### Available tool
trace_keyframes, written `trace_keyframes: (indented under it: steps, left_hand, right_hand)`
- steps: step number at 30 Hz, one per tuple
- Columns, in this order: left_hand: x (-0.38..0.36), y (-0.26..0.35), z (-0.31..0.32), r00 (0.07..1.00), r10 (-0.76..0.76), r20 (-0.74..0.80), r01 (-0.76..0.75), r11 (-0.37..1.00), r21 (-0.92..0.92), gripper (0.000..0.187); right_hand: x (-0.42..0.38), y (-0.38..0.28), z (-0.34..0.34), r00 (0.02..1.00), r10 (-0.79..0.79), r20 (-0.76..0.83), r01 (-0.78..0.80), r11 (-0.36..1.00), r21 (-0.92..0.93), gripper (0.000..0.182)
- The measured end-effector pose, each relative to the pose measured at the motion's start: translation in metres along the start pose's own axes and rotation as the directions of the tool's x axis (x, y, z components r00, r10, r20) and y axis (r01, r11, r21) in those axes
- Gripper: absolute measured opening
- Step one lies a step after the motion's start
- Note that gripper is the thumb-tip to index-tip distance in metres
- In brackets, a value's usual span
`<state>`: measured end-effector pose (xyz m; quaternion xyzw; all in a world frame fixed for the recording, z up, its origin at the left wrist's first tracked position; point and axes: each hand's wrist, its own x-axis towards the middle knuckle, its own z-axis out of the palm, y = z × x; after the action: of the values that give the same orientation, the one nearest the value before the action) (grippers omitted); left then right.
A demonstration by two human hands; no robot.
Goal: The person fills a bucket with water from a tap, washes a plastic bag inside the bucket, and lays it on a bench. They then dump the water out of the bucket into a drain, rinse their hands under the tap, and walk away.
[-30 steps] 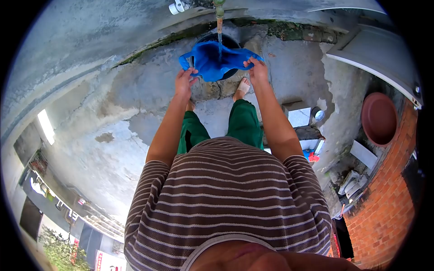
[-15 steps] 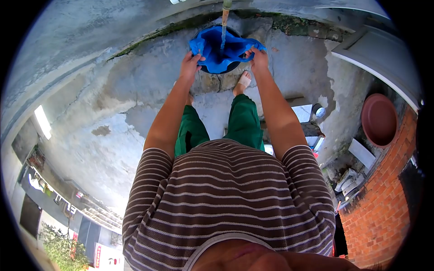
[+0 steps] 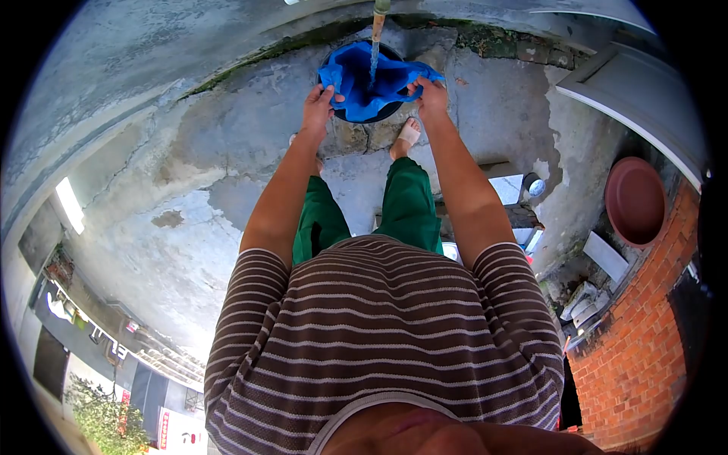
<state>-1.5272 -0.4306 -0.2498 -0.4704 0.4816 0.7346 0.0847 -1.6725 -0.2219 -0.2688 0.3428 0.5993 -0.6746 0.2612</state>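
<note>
Concrete floor (image 3: 258,155), far end: your left hand (image 3: 318,108) and right hand (image 3: 430,97) grip opposite edges of blue cloth (image 3: 360,98) over dark tub (image 3: 390,113), likely spread so the water stream (image 3: 374,62) lands inside.

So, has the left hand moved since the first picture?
Yes. Judged against the dark bucket, the left hand has shifted slightly inward and forward, closer to it.
</note>
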Motion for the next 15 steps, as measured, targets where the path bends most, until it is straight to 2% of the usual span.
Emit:
trace_keyframes:
  steps: [2, 4, 5, 7, 8, 10, 11, 13, 15]
  left_hand:
    - [0.002, -0.004, 0.000, 1.000, 0.013, -0.003, -0.013, 1.000, -0.007, 0.021]
    - [0.005, -0.010, -0.003, 0.993, 0.112, -0.021, -0.113, 0.993, -0.025, 0.017]
    - [0.000, -0.008, -0.003, 0.994, 0.109, -0.023, -0.110, 0.994, -0.026, 0.017]
    - [-0.018, 0.007, -0.004, 0.983, 0.183, 0.006, -0.182, 0.980, -0.081, 0.013]
    - [-0.023, 0.013, -0.005, 0.983, 0.182, 0.003, -0.181, 0.980, -0.080, 0.013]
    - [-0.032, 0.018, -0.010, 0.986, 0.166, -0.017, -0.166, 0.966, -0.199, 0.010]
    - [-0.028, 0.016, -0.013, 0.986, 0.166, -0.017, -0.166, 0.966, -0.200, 0.010]
    - [-0.015, 0.012, -0.017, 0.981, 0.147, -0.122, -0.158, 0.984, -0.082, 0.010]
    - [-0.015, 0.021, -0.009, 0.975, 0.186, -0.121, -0.195, 0.979, -0.061, 0.010]
  right_hand:
    - [0.004, 0.003, -0.003, 1.000, -0.001, 0.002, 0.001, 1.000, 0.003, 0.007]
    - [0.009, 0.008, -0.009, 0.999, -0.020, 0.035, 0.021, 0.999, -0.043, 0.006]
    - [0.002, 0.005, -0.007, 0.999, -0.017, 0.034, 0.019, 0.999, -0.045, 0.006]
    - [-0.026, -0.012, -0.001, 0.982, 0.058, 0.178, -0.073, 0.994, 0.082, 0.007]
    - [-0.035, -0.019, 0.001, 0.982, 0.060, 0.179, -0.076, 0.994, 0.081, 0.007]
    - [-0.048, -0.026, 0.003, 0.963, 0.018, 0.269, -0.090, 0.961, 0.261, 0.007]
    - [-0.042, -0.025, 0.003, 0.963, 0.018, 0.269, -0.090, 0.961, 0.260, 0.007]
    - [-0.020, -0.021, 0.002, 0.991, -0.021, 0.135, -0.002, 0.986, 0.169, 0.008]
    - [-0.018, -0.028, 0.007, 0.988, -0.013, 0.152, -0.006, 0.992, 0.125, 0.008]
